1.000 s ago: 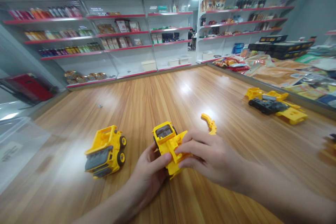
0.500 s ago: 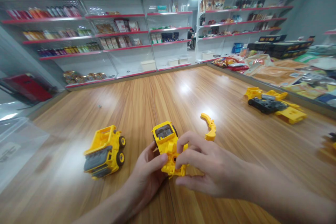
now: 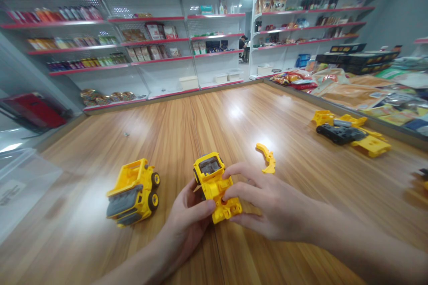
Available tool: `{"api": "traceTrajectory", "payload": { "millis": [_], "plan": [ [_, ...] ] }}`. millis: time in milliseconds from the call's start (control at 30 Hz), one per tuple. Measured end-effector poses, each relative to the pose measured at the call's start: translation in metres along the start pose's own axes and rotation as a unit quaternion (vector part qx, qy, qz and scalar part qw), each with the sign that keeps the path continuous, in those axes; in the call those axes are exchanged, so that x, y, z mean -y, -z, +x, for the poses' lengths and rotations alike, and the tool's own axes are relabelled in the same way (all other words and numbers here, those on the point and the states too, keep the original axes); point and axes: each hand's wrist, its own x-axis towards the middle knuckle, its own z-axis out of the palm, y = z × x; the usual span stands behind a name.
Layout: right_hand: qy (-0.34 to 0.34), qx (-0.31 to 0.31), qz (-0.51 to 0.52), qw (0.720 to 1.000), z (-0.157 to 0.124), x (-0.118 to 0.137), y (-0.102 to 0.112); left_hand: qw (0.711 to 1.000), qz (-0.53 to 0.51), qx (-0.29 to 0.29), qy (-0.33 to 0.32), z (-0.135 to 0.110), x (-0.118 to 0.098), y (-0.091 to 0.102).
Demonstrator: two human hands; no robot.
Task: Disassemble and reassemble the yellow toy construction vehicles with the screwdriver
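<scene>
My left hand (image 3: pixel 192 216) grips a yellow toy construction vehicle (image 3: pixel 217 187) from its left side, thumb lying across the body. The toy has a dark cab opening at its far end and a round hole near its middle. My right hand (image 3: pixel 267 198) holds the toy's right side, one finger at the hole and another beside the cab. Just beyond that hand, a curved yellow toy arm piece (image 3: pixel 267 159) lies on the table. To the left of my hands stands a yellow toy dump truck (image 3: pixel 133 193) with a grey front.
Yellow and black toy parts (image 3: pixel 347 132) rest on the wooden table (image 3: pixel 167 129) at the right. A clear plastic bin (image 3: pixel 23 187) stands at the left edge. Packaged goods (image 3: pixel 361 93) lie past the table's right border, and stocked shelves (image 3: pixel 160 42) line the back.
The held toy has tilted slightly and shifted a little to the right. My right-hand fingers have moved slightly over it, still touching it. Other objects stay put.
</scene>
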Motion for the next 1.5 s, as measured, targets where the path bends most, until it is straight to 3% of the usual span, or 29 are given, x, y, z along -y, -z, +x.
{"api": "traceTrajectory", "payload": {
  "millis": [167,467,733,967,1167,1333,1500],
  "plan": [
    [-0.007,0.0,-0.011,1.0,0.001,-0.002,-0.002,1.0,0.002,0.002,-0.008,0.0,0.002,0.002],
    [0.001,0.017,-0.061,0.998,-0.001,-0.006,-0.001,0.996,0.019,-0.073,-0.046,0.003,0.005,0.004],
    [-0.016,0.009,-0.122,0.992,0.001,0.002,0.002,0.996,0.021,-0.077,-0.033,0.004,0.006,0.003],
    [-0.017,-0.012,-0.176,0.984,0.0,0.004,-0.002,0.999,-0.008,-0.021,-0.032,0.005,0.008,0.008],
    [-0.034,-0.013,-0.168,0.985,-0.001,0.006,-0.004,0.998,0.009,-0.044,-0.047,0.004,0.007,0.008],
    [-0.058,-0.057,-0.103,0.991,0.0,0.006,-0.006,0.996,0.01,-0.069,-0.063,0.004,0.005,0.006],
    [-0.075,-0.018,-0.1,0.992,-0.001,0.008,-0.008,0.995,0.006,-0.071,-0.068,0.003,0.006,0.007]
  ]
}}
